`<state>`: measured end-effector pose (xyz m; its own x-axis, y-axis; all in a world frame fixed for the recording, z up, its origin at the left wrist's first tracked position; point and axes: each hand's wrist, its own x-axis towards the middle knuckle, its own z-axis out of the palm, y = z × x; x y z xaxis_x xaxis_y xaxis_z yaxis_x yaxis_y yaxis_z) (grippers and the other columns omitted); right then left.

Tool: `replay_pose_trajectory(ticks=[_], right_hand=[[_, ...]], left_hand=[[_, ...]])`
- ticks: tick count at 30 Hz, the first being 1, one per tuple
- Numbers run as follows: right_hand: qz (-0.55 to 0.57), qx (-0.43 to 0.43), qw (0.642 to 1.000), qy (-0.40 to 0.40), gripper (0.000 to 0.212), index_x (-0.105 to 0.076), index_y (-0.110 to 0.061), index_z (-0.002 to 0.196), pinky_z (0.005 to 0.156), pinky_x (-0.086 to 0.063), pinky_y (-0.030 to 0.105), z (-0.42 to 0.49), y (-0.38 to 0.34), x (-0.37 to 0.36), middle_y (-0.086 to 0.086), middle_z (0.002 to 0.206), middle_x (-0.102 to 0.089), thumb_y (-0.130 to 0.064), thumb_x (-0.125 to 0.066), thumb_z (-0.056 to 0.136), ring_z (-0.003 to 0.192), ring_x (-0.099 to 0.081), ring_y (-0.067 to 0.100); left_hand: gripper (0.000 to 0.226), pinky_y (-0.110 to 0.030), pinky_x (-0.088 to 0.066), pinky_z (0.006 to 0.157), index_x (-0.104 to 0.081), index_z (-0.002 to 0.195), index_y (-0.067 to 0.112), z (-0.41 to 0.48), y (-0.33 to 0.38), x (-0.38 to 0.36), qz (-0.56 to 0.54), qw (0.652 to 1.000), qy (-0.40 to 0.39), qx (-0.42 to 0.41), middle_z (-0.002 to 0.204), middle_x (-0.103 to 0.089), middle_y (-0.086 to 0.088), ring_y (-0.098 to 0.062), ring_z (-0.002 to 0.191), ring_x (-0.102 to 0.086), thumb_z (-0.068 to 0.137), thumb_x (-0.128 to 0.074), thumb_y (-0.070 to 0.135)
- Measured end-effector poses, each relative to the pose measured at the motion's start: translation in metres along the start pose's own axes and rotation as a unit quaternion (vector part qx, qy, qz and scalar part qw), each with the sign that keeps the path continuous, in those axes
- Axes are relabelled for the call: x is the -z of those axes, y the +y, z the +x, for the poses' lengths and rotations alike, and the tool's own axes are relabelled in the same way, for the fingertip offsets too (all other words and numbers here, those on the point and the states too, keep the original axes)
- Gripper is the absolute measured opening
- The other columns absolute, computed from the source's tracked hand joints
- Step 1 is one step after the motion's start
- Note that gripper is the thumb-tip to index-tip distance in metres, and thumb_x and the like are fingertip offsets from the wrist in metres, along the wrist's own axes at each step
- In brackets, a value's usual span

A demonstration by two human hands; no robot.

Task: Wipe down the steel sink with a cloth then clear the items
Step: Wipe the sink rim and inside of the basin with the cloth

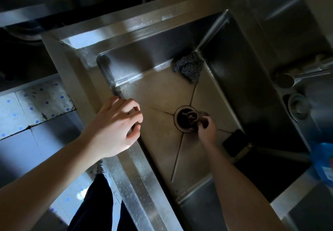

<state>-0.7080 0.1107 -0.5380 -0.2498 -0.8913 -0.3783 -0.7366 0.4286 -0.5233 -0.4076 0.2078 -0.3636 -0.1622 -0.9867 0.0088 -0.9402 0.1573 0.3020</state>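
A deep steel sink (162, 93) fills the middle of the view. My right hand (206, 130) reaches to the basin floor and grips a small dark brownish cloth (195, 118) at the rim of the round drain (183, 118). My left hand (117, 124) rests on the sink's left rim with fingers loosely bent, holding nothing. A grey steel-wool scourer (189, 66) lies in the far corner of the basin. A flat black object (234, 143) leans against the right wall of the basin.
A faucet spout (288, 80) juts over the sink's right side, with a round fitting (298, 107) beside it. A blue plastic item (322, 164) sits at the right edge. A dark stove area (27, 23) lies top left. Speckled floor tiles (36, 100) and my dark trousers (97, 203) are below.
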Motion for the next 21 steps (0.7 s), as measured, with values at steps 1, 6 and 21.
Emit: replay_pose_trajectory(ticks=[1,6,21], right_hand=[[0.025,-0.015,0.999,0.021,0.027,-0.061,-0.006,0.114,0.093,-0.040,0.026,0.003,0.001,0.004,0.017,0.121,-0.060,-0.005,-0.062,0.087,0.114,-0.056,0.030],[0.094,-0.153,0.970,0.164,0.037,-0.052,0.003,0.128,0.098,-0.041,0.034,0.041,-0.007,0.030,0.023,0.128,-0.058,-0.012,-0.054,0.094,0.119,-0.054,0.035],[-0.049,0.066,0.994,-0.073,0.026,-0.062,-0.009,0.114,0.090,-0.041,0.027,0.035,-0.063,-0.001,0.015,0.118,-0.064,-0.006,-0.056,0.089,0.110,-0.058,0.029]], left_hand=[[0.013,-0.037,-0.034,0.088,-0.062,0.076,0.018,0.000,0.000,0.000,-0.002,1.000,-0.001,0.001,0.093,-0.058,-0.002,-0.026,0.077,-0.056,0.076,-0.053,0.027],[0.010,-0.037,-0.035,0.087,-0.062,0.077,0.017,0.000,-0.001,0.000,-0.005,1.000,-0.007,-0.001,0.095,-0.058,-0.003,-0.027,0.077,-0.056,0.076,-0.056,0.025],[0.011,-0.036,-0.035,0.088,-0.063,0.079,0.015,-0.001,-0.001,0.002,-0.001,1.000,-0.010,-0.008,0.098,-0.059,-0.004,-0.027,0.077,-0.057,0.078,-0.056,0.024]])
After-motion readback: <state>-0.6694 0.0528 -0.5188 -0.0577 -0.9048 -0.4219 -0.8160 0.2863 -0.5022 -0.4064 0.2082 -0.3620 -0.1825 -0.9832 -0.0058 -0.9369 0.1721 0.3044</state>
